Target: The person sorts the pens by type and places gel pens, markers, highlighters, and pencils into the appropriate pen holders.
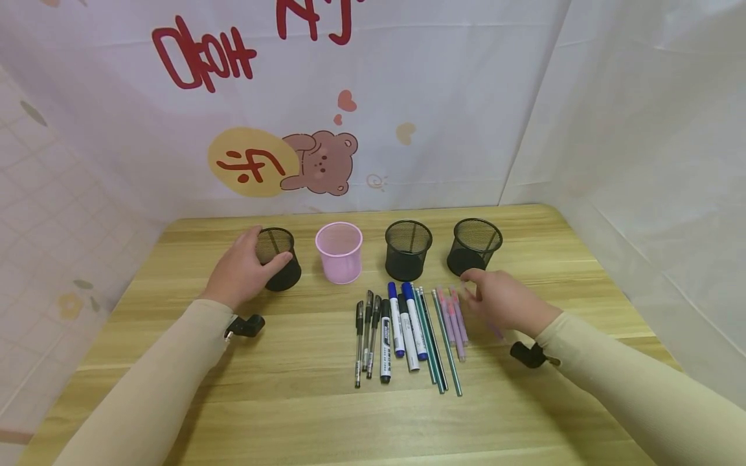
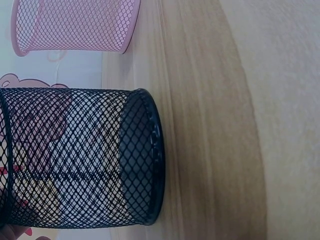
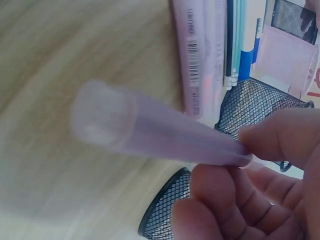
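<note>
My left hand [image 1: 240,265] holds the leftmost black mesh pen cup [image 1: 283,275], thumb across its front and fingers at its left side near the rim. In the left wrist view that cup [image 2: 75,155] fills much of the picture, and only fingertips show at the lower left. A purple pen [image 3: 170,135] with a clear end is pinched between the thumb and fingers of my right hand [image 1: 504,301]. It is tilted above the table, in front of the rightmost black mesh cup [image 1: 474,243]. Several similar purple pens [image 1: 457,323] lie left of that hand.
A pink mesh cup [image 1: 340,262] and another black mesh cup [image 1: 406,259] stand between the outer cups. Black gel pens [image 1: 359,343], whiteboard markers [image 1: 385,343] and pencils [image 1: 449,349] lie side by side on the wooden table [image 1: 280,414]. A printed cloth [image 1: 443,77] hangs behind.
</note>
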A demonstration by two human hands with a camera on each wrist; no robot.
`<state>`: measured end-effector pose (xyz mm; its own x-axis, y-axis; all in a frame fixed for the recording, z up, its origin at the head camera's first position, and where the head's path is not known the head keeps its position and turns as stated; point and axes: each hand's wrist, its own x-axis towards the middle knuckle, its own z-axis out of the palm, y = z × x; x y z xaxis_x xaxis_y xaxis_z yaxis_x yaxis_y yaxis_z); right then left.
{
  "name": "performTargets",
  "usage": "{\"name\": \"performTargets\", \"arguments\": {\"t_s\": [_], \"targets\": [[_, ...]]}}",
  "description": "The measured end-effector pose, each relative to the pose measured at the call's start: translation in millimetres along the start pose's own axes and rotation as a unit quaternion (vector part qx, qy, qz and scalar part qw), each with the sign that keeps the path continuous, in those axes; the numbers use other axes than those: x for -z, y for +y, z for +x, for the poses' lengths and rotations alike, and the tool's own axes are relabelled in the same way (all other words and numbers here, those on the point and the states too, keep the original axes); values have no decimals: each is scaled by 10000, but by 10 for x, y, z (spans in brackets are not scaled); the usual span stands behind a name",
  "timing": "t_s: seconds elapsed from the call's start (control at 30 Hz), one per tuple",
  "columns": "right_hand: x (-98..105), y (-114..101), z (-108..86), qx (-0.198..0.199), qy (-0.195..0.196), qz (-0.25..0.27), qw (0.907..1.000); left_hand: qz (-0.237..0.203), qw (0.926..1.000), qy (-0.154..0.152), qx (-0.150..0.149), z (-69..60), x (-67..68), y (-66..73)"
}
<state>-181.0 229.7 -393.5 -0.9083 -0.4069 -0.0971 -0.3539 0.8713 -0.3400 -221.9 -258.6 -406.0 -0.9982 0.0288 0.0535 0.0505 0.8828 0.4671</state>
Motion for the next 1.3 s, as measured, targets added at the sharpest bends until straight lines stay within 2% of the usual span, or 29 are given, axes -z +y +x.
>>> {"name": "performTargets", "arguments": {"t_s": [0.27,0.77,0.97,1.17,1.3], "targets": [[56,-51,39,217,328,123,9992,-30,10000,23,-13,3,-7,-9],[109,-203,142,367,906,566,9936,-53,10000,13,-8,-10,14,7],[106,-302,184,502,1288,857,9867,-81,9999,53,-52,-3,13,6],[76,-403,234,599,1760,1224,9749,-75,9999,72,-45,2,7,0],[77,-499,266,467,1786,1763,9669,-88,9999,68,-44,0,10,2]]}}
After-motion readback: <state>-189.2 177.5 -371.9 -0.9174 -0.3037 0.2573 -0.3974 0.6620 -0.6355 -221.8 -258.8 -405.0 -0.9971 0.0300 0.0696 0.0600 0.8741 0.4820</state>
